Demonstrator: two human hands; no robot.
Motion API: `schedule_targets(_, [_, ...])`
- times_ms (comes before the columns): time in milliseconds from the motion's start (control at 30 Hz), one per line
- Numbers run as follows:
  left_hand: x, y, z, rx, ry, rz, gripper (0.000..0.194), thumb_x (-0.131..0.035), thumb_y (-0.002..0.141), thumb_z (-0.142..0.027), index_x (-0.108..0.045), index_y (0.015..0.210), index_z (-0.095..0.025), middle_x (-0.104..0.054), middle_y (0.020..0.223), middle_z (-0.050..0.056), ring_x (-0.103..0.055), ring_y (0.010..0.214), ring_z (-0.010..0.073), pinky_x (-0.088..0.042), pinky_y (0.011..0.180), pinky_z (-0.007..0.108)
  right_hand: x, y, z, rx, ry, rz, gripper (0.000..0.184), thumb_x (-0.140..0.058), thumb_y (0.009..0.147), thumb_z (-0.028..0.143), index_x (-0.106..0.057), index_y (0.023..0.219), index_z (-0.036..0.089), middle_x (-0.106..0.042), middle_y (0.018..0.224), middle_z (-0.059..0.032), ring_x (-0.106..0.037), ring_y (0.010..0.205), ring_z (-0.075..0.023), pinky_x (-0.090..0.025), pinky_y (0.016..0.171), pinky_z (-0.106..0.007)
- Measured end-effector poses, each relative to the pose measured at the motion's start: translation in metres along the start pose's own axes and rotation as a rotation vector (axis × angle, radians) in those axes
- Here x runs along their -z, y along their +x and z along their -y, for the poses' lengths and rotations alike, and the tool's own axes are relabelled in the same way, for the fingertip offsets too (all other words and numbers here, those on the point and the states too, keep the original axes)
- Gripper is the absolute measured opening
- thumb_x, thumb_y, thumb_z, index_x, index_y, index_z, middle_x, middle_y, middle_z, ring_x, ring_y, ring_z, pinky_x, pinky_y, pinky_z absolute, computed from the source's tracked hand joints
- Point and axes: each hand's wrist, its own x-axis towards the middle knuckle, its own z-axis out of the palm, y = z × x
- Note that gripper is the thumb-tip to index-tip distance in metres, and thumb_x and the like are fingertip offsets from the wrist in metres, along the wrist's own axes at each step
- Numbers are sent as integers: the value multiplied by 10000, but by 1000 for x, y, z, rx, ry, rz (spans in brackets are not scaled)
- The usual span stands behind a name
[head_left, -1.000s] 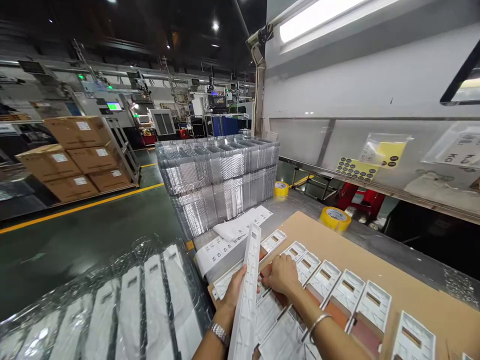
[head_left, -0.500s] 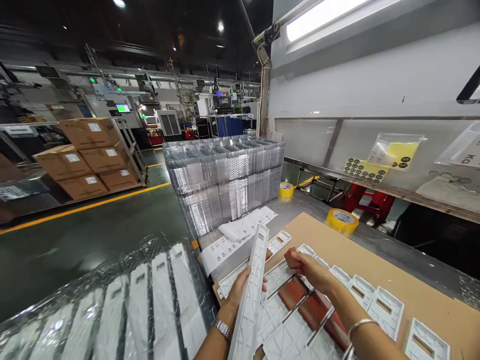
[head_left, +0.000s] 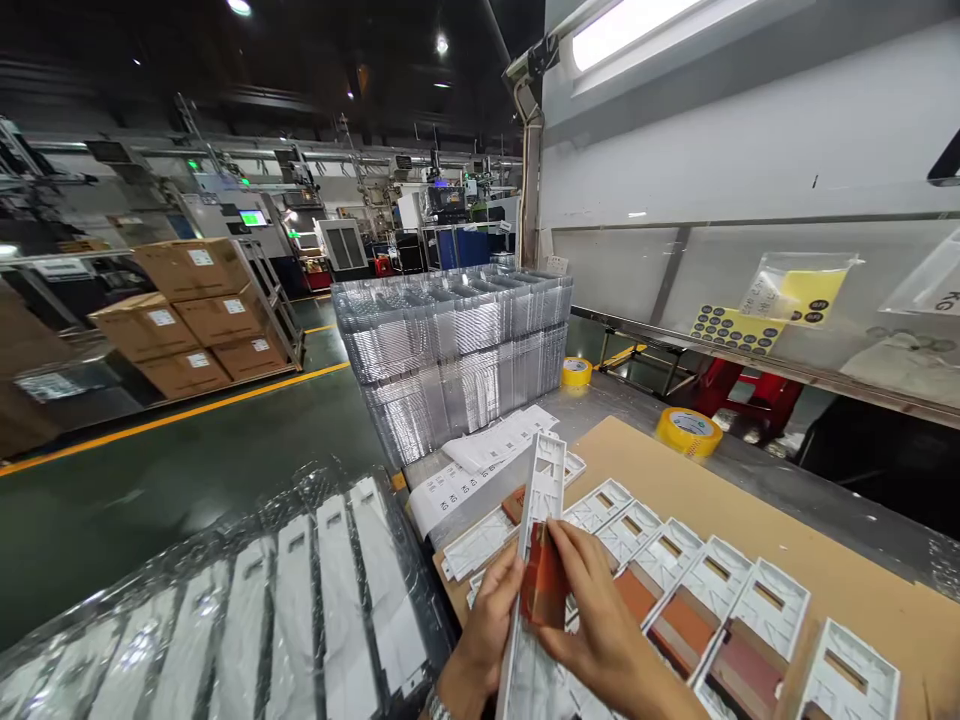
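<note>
My left hand (head_left: 487, 615) is closed around the side of a long white plastic panel (head_left: 547, 475) with a ribbed inner face, held tilted up off the table. My right hand (head_left: 604, 610) grips a reddish-brown flat piece (head_left: 543, 580) between thumb and fingers, against the panel's ribbed face. I cannot tell whether the piece is fixed to it. Below and to the right lies a row of similar white panels (head_left: 770, 605), several with reddish-brown pieces (head_left: 681, 630) across them. Another reddish piece (head_left: 514, 503) shows behind the held panel.
Cardboard (head_left: 750, 490) covers the worktop. Printed label strips (head_left: 465, 485) lie beyond my left hand, before stacked clear plastic trays (head_left: 457, 350). Yellow tape rolls (head_left: 688, 432) stand farther back. At left, plastic-wrapped white panels (head_left: 341, 590) fill a tray.
My right hand has moved left from above the row to the held panel, now with a reddish-brown piece in it. The panel has shifted slightly right, and the view has turned a little.
</note>
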Motion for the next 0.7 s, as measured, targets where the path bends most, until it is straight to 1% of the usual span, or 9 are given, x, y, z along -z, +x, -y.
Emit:
schedule_targets(100, [1, -7, 8, -12, -12, -41, 379, -685, 796, -367, -652, 1158, -261, -631, 1240, 57, -533, 1205, 245, -327, 1091, 373, 0, -4, 7, 36, -84, 3, 847, -534, 773, 119, -82, 1479, 233, -320, 1377, -152, -327, 1282, -289, -392, 1018, -506])
schedule_targets(233, [-1, -14, 14, -34, 31, -128, 382, -685, 785, -413, -666, 1133, -254, -625, 1248, 68, -491, 1250, 253, -293, 1115, 375, 2, -9, 14, 64, -139, 17, 860, -505, 745, 78, -97, 1490, 213, -315, 1394, -160, -298, 1297, -313, -371, 1023, -547])
schedule_targets(267, [-3, -15, 14, -55, 62, -115, 387, -678, 793, -411, -660, 1144, -248, -614, 1265, 71, -470, 1268, 251, -274, 1124, 368, 1, -10, 15, 65, -141, 17, 873, -505, 735, 70, -94, 1492, 211, -315, 1397, -162, -294, 1300, -318, -366, 1024, -556])
schedule_targets(333, [-10, -18, 10, -102, 143, -27, 416, -640, 826, -400, -620, 1206, -234, -574, 1315, 81, -435, 1296, 256, -246, 1133, 371, 0, -13, 15, 56, -132, 13, 906, -513, 718, 61, -78, 1498, 215, -316, 1406, -165, -290, 1306, -325, -358, 1024, -571])
schedule_targets(400, [-17, -21, 5, -143, 219, 83, 479, -604, 850, -402, -549, 1287, -216, -544, 1344, 102, -433, 1293, 278, -263, 1121, 401, 0, -17, 15, 35, -106, 4, 932, -516, 704, 56, -72, 1503, 240, -326, 1414, -153, -302, 1308, -318, -351, 1028, -571])
schedule_targets(467, [-22, -25, 1, -136, 247, 134, 551, -597, 848, -418, -483, 1342, -202, -555, 1320, 125, -462, 1262, 302, -309, 1087, 434, 0, -22, 13, 4, -60, 1, 927, -547, 702, 85, -116, 1501, 278, -340, 1424, -125, -320, 1315, -303, -347, 1042, -546])
schedule_targets(567, [-27, -34, -1, -103, 308, 122, 612, -602, 828, -469, -472, 1346, -172, -605, 1230, 149, -522, 1186, 323, -356, 1040, 455, 1, -26, 13, -114, 36, -51, 787, -597, 790, 278, -218, 1479, 306, -307, 1469, -94, -297, 1353, -288, -359, 1052, -490])
schedule_targets(633, [-30, -41, 2, -112, 369, 107, 633, -621, 797, -508, -512, 1311, -156, -625, 1188, 156, -541, 1151, 336, -366, 1026, 453, 0, -22, 16, -272, 98, -159, 666, -486, 895, 403, -194, 1481, 280, -303, 1477, -116, -315, 1353, -267, -377, 1039, -474])
schedule_targets(700, [-32, -49, 7, -131, 405, 84, 644, -643, 765, -532, -549, 1276, -152, -635, 1168, 154, -542, 1140, 349, -374, 1017, 444, -4, -13, 24, -438, 152, -282, 552, -325, 966, 433, -196, 1464, 233, -413, 1401, -142, -420, 1285, -235, -410, 1008, -444])
